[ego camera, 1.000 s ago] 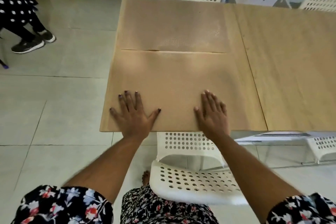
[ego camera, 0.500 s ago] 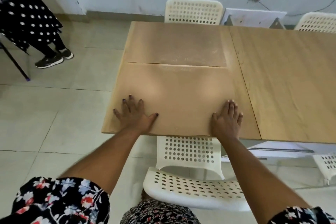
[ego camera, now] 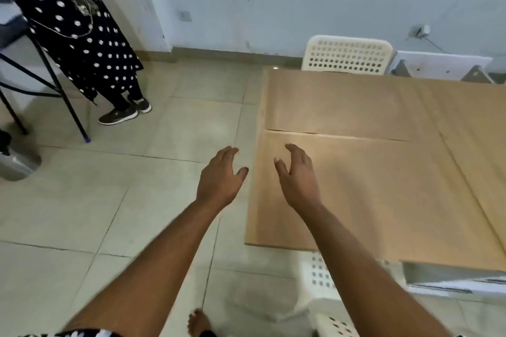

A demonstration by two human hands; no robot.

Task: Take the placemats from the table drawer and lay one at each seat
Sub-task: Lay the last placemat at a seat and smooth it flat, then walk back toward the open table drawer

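Both hands hang loose, holding nothing.
Left hand [ego camera: 220, 176] is over floor; right hand [ego camera: 297, 176] over the near placemat [ego camera: 369, 194].

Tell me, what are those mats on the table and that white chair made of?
The near mat looks like thin matte tan sheet, maybe paper or vinyl; its edge lies flat. The white chair looks like moulded plastic, with rows of punched holes.

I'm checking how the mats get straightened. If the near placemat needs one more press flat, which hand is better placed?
The right hand, probably. It hangs open over the near placemat by its left edge, holding nothing. The left hand, also open and empty, is over the floor tiles beside the table.
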